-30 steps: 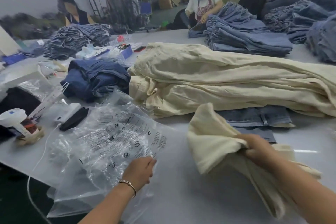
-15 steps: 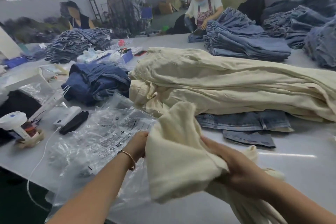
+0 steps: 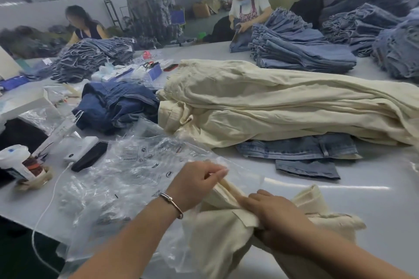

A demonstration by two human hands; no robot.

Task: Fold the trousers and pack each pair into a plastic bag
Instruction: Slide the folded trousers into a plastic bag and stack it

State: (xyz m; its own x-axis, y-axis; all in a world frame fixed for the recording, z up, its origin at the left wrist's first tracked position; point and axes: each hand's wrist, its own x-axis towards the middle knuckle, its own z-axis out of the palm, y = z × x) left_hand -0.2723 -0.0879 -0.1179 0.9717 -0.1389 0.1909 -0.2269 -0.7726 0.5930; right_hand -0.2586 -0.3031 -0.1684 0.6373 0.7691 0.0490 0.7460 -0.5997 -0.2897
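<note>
A folded pair of cream trousers [image 3: 217,231] lies at the near edge of the table, its end going into the mouth of a clear plastic bag [image 3: 140,179]. My left hand [image 3: 195,186] pinches the upper lip of the bag and lifts it over the fabric. My right hand [image 3: 278,222] grips the folded trousers from the right. A big heap of cream trousers [image 3: 272,102] lies across the middle of the table.
Several loose clear bags lie left of my hands. A power bank and black phone [image 3: 90,154] with a white cable, and a tape dispenser [image 3: 18,165], sit at the left. Dark blue jeans [image 3: 113,104] and denim stacks [image 3: 303,52] stand behind; two people work at the far side.
My left hand left the flat bag, came to the trousers and now lifts the bag's mouth. My right hand brought the folded trousers left and down toward that opening.
</note>
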